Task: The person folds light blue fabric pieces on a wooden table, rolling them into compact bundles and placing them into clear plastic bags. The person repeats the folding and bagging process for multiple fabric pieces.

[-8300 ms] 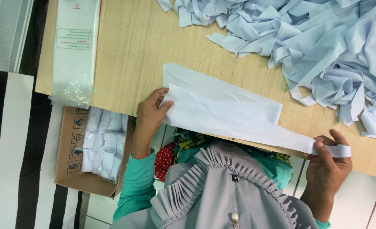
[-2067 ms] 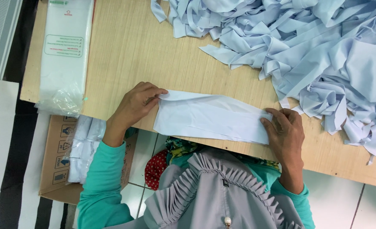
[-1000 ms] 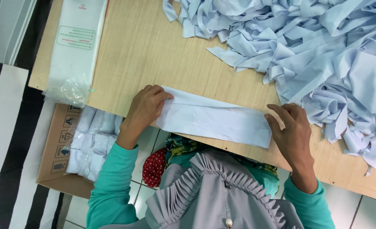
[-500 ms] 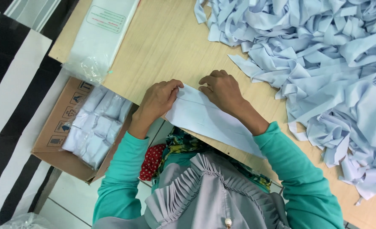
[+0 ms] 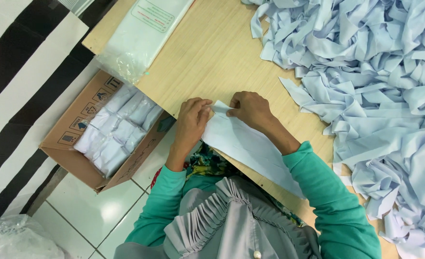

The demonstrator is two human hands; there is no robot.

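I see both hands now meeting at the centre of the frame: the right hand (image 5: 251,108), earlier at the far end, has crossed over. Left hand (image 5: 193,120) and right each pinch the folded pale-blue cloth strip (image 5: 251,148) on the counter (image 5: 207,52), doubling it.

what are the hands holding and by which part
Both hands hold one folded strip of pale blue cloth at its far end: the left hand and right hand pinch that end together, while the rest lies along the table edge.
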